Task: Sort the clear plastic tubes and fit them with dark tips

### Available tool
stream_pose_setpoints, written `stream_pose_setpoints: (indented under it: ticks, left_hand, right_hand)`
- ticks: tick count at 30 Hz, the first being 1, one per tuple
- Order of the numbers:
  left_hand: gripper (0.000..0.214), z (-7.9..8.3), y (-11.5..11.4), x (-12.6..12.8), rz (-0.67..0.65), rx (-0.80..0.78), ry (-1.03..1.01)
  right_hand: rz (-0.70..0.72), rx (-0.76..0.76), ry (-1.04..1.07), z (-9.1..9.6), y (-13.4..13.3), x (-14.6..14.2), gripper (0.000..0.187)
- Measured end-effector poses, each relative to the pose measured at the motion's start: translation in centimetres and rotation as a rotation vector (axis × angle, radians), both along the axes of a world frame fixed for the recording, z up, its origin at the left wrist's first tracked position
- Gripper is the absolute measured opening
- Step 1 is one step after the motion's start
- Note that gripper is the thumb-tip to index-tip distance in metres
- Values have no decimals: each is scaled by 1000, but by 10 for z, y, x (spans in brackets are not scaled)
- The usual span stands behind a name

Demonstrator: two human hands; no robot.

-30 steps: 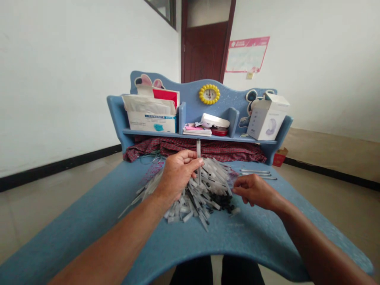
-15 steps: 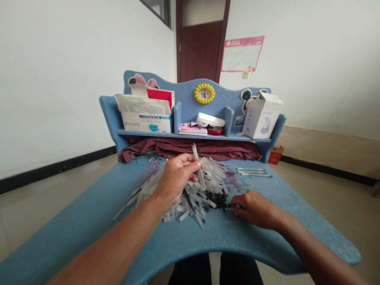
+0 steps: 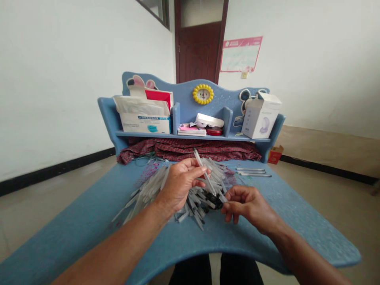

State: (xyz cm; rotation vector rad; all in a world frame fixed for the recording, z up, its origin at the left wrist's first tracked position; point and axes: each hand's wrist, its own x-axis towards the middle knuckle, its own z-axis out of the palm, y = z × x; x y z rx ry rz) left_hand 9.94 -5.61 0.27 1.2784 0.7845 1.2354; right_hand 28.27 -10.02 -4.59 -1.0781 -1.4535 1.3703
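My left hand (image 3: 184, 180) pinches a clear pen (image 3: 204, 170) over the pile, its dark end up to the left and its tip slanting down to the right. In the fingers of my right hand (image 3: 245, 204) is a small translucent pen cap (image 3: 223, 198), close to the pen's lower tip. Whether cap and tip touch I cannot tell. Under both hands spreads a heap of translucent pen parts (image 3: 151, 186). Small black pieces (image 3: 218, 202) lie at its right side, partly hidden by my right hand.
Several pens (image 3: 252, 172) lie side by side at the table's (image 3: 297, 221) back right. Behind the heap is folded checked cloth (image 3: 190, 149) under a blue shelf. On the shelf stand a mask box (image 3: 145, 123), stacked papers (image 3: 191, 131) and a white box (image 3: 261, 116).
My right hand has risen from the tabletop beside the black pieces and moved left toward the pen, bringing the cap. The left hand has shifted slightly down and right, tilting the pen more.
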Motion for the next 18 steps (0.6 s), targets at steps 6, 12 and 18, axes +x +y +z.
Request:
stream_pose_setpoints:
  ticks: [6,12,18]
  left_hand:
    - [17,-4,0,1,-6,7,-1]
    - [18,-8,-1,4,-34,18,9]
    - [15,-4,0,-1,-99,-17,90]
  right_hand:
    - [-39,-27,70,-3,1,-9,22]
    - [-106,-8,129,-2,-1,-15,26]
    - [-189,73,158,-8,-4,-13,24]
